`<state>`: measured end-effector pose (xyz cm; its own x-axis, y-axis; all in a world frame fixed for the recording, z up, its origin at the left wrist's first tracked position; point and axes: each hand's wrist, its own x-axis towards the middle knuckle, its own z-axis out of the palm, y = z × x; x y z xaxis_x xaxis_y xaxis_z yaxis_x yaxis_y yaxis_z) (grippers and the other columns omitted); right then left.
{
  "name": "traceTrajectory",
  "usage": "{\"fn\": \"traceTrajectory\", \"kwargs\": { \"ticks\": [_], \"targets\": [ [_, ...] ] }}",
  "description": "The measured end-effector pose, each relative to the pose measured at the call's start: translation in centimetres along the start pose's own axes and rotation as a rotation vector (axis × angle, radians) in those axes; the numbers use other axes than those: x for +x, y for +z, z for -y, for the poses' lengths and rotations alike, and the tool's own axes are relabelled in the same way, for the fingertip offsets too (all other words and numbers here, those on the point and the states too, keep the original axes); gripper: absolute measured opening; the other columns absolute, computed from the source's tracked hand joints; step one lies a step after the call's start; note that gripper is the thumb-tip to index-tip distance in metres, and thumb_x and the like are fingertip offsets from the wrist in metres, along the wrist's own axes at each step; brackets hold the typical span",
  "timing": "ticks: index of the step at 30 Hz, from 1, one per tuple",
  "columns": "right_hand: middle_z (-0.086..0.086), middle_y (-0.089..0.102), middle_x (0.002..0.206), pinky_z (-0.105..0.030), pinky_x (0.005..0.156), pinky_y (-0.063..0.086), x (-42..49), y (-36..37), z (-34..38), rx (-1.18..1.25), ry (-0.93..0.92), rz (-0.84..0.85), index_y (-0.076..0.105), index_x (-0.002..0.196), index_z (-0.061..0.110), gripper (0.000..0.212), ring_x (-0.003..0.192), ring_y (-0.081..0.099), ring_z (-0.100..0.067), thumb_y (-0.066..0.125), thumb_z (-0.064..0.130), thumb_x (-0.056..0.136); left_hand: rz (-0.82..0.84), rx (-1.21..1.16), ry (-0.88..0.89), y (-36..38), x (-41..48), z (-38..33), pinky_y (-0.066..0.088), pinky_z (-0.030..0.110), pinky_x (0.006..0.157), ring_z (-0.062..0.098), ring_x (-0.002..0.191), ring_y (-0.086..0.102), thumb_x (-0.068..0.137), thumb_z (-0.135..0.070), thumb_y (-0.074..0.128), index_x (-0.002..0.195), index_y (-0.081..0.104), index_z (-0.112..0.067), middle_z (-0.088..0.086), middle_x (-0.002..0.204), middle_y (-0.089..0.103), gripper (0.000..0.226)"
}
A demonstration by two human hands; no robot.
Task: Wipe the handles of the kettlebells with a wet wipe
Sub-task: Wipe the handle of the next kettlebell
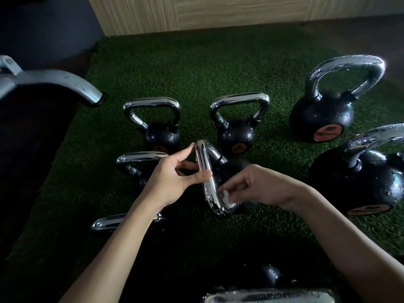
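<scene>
Turf (196, 73): wipe (226, 196) in right hand (251, 186)

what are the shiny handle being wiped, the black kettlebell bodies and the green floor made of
Curved silver handle: likely chromed or polished steel, mirror reflections. Round black kettlebell bodies: probably cast iron, pebbled coating. Green floor mat: artificial turf, fuzzy blades.

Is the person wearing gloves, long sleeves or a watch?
No. The left arm and the right arm are bare all the way to the picture's edge. No sleeves, gloves, watch or bracelets show. I see no rings either, though the light is dim.
</scene>
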<state>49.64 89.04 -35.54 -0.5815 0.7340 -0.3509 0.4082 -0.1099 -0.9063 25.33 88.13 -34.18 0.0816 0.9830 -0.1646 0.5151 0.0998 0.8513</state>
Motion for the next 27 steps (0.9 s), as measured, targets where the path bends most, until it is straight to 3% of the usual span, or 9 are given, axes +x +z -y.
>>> {"fn": "traceTrajectory", "kwargs": {
  "ticks": [3, 6, 9, 11, 14, 19, 23, 25, 27],
  "targets": [
    [-0.005, 0.079, 0.091, -0.004, 0.056, 0.043, 0.6, 0.5, 0.6, 0.113, 0.018, -0.049, 0.077, 0.113, 0.007, 0.027, 0.061, 0.065, 0.006, 0.076, 0.0, 0.087, 0.005, -0.013, -0.03, -0.4, 0.0, -0.1, 0.041, 0.025, 0.084, -0.014, 0.069, 0.057, 0.063, -0.062, 0.083, 0.153, 0.041, -0.043, -0.019, 0.101, 0.076, 0.101],
    [-0.008, 0.078, 0.091, -0.01, 0.043, 0.03, 1.9, 0.8, 1.5, 0.254, 0.045, -0.165, 0.078, 0.111, 0.009, 0.025, 0.045, 0.048, 0.0, 0.076, 0.002, 0.088, 0.007, -0.01, -0.029, -0.6, -0.1, -0.1, 0.041, 0.025, 0.09, -0.01, 0.086, 0.059, 0.063, -0.061, 0.083, 0.152, 0.042, -0.041, -0.022, 0.102, 0.076, 0.1],
    [-0.007, 0.08, 0.094, -0.025, 0.05, 0.019, 2.7, 0.6, 0.9, 0.285, 0.052, -0.204, 0.081, 0.107, 0.02, 0.023, 0.061, 0.033, -0.025, 0.081, 0.013, 0.085, 0.009, 0.006, -0.033, -0.6, -0.1, 0.0, 0.04, 0.019, 0.091, -0.01, 0.108, 0.058, 0.066, -0.061, 0.083, 0.152, 0.043, -0.042, -0.022, 0.111, 0.074, 0.096],
    [-0.01, 0.08, 0.093, -0.021, 0.048, 0.026, 2.0, 0.7, 0.9, 0.26, 0.037, -0.165, 0.08, 0.108, 0.015, 0.025, 0.061, 0.047, -0.024, 0.079, 0.005, 0.085, 0.014, 0.007, -0.03, -0.5, 0.1, 0.2, 0.04, 0.019, 0.096, -0.009, 0.116, 0.056, 0.065, -0.064, 0.082, 0.151, 0.043, -0.042, -0.021, 0.116, 0.073, 0.097],
    [-0.013, 0.077, 0.086, -0.007, 0.046, 0.042, 1.3, 0.8, 1.2, 0.295, 0.008, -0.178, 0.075, 0.111, 0.0, 0.029, 0.053, 0.065, 0.001, 0.073, -0.01, 0.084, 0.011, 0.015, -0.028, -0.4, 0.0, 0.3, 0.038, 0.014, 0.091, -0.007, 0.121, 0.054, 0.065, -0.062, 0.082, 0.152, 0.044, -0.041, -0.018, 0.121, 0.071, 0.097],
    [-0.008, 0.08, 0.09, -0.012, 0.068, 0.054, 3.8, 0.8, 1.3, 0.291, -0.102, -0.358, 0.079, 0.106, 0.008, 0.027, 0.078, 0.076, -0.01, 0.08, -0.001, 0.081, -0.007, 0.022, -0.036, -0.4, 0.1, 0.3, 0.034, 0.026, 0.106, 0.001, 0.136, 0.045, 0.064, -0.062, 0.082, 0.152, 0.043, -0.04, -0.014, 0.136, 0.065, 0.098],
    [0.008, 0.08, 0.09, -0.015, 0.079, 0.055, 5.7, 0.6, 1.1, 0.021, -0.235, -0.635, 0.082, 0.103, 0.021, 0.024, 0.084, 0.074, 0.0, 0.083, 0.011, 0.082, -0.001, 0.041, -0.036, -0.4, 0.2, 0.1, 0.034, 0.031, 0.112, 0.006, 0.14, 0.043, 0.062, -0.065, 0.081, 0.151, 0.044, -0.042, -0.012, 0.142, 0.062, 0.1],
    [0.016, 0.078, 0.086, -0.008, 0.074, 0.051, 6.0, 1.1, 0.9, -0.164, -0.265, -0.76, 0.083, 0.099, 0.026, 0.021, 0.081, 0.07, 0.008, 0.085, 0.017, 0.08, -0.01, 0.044, -0.035, -0.4, 0.2, 0.1, 0.032, 0.03, 0.114, 0.006, 0.142, 0.041, 0.061, -0.065, 0.082, 0.151, 0.045, -0.042, -0.012, 0.147, 0.057, 0.099],
    [0.016, 0.078, 0.088, -0.012, 0.077, 0.054, 6.3, 1.8, 0.8, -0.268, -0.307, -0.848, 0.083, 0.097, 0.026, 0.019, 0.082, 0.07, 0.007, 0.086, 0.021, 0.079, -0.014, 0.042, -0.034, -0.5, 0.2, 0.1, 0.029, 0.03, 0.114, 0.005, 0.144, 0.039, 0.063, -0.063, 0.083, 0.15, 0.045, -0.042, -0.013, 0.151, 0.053, 0.098]
  ]
}}
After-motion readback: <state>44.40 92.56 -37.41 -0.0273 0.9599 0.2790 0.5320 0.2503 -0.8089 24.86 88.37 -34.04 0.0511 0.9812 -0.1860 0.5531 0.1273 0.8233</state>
